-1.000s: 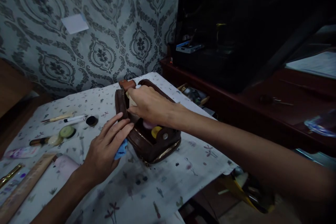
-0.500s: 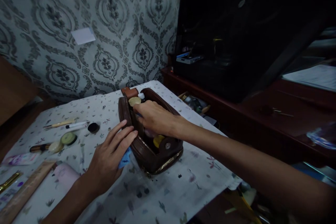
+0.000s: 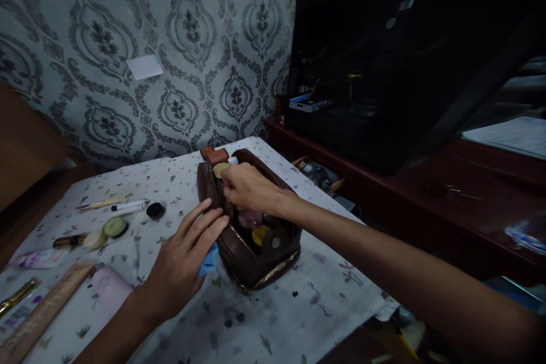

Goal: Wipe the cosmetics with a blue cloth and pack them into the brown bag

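An unzipped dark brown toiletry bag point(image 3: 230, 250) lies on the patterned cloth. My right hand point(image 3: 251, 185) reaches into it from above with fingers curled; what they hold, if anything, is hidden. Beside those fingers is a round pale yellow item point(image 3: 221, 169), with a white cap point(image 3: 232, 160) behind it. Deeper inside show a purplish item point(image 3: 249, 218) and a yellow item point(image 3: 260, 234). My left hand point(image 3: 183, 256) rests its outstretched fingers on the bag's left rim, thumb out of sight. Something blue point(image 3: 208, 261) pokes out from beneath that palm.
On the table's left lie brushes point(image 3: 102, 203), a black jar point(image 3: 155, 210), a green round container point(image 3: 115, 227), a pink tube point(image 3: 111, 287) and a long tan box point(image 3: 46, 310). Past the table's right edge stand an open drawer point(image 3: 319, 173) and a dark screen point(image 3: 362, 68).
The view has shifted slightly. My right hand has moved a little toward the bag's far end, uncovering more of the purplish item. My left hand stays on the rim.
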### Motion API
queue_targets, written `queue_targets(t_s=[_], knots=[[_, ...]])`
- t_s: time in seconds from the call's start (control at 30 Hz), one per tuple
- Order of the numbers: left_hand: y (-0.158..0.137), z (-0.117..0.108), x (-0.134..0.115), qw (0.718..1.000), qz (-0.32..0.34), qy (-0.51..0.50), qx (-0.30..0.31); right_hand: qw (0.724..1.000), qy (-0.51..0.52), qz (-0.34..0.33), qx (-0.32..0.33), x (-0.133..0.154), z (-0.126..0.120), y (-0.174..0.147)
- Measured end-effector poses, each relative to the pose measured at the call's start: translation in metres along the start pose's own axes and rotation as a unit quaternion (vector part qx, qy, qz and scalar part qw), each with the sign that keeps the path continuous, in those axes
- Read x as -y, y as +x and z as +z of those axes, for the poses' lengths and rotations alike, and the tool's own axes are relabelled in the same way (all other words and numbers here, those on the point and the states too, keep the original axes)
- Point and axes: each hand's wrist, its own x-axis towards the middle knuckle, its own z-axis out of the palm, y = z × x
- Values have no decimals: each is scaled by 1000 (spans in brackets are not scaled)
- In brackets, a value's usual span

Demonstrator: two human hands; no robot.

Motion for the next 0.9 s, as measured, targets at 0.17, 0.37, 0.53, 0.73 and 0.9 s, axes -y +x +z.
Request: queue_targets(t_s=[0.17,0.37,0.53,0.73,0.9], knots=[[0,1,-3,1000,-20,-8,-1,998,2,39,-41,6,-1,7],[-1,1,-3,1000,-21,-19,0,999,-2,42,4,8,6,16],[1,0,-1,1000,-17,-22,6,999,-3,48,9,3,8,18],[0,7,-1,998,-40,-48,-25,997,35,64,-9,-1,1,15],[-11,12,2,989,-120,-86,-10,988,114,52,-87,-9,-13,6]])
